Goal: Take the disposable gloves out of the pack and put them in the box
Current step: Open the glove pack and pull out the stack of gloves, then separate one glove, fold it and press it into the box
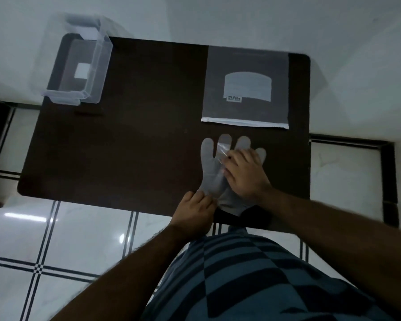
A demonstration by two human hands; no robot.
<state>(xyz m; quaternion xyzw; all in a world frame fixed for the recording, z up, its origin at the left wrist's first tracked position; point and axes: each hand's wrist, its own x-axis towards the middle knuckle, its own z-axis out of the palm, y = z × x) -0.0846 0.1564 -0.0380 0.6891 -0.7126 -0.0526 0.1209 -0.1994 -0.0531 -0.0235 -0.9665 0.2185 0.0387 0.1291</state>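
A translucent disposable glove (210, 167) lies flat on the dark table (130, 140), near its front right, fingers pointing away from me. My right hand (243, 174) rests on the glove's palm, fingertips pinching a thin layer near the finger roots. My left hand (193, 212) pinches the cuff end at the table's front edge. The flat glove pack (245, 89), with a white label and a white strip along its near edge, lies beyond the glove at the back right. The clear plastic box (77, 68) stands open at the table's far left corner.
A white label shows through the box's bottom. White tiled floor (56, 239) with black lines surrounds the table. My striped clothing (252, 274) fills the lower middle of the view.
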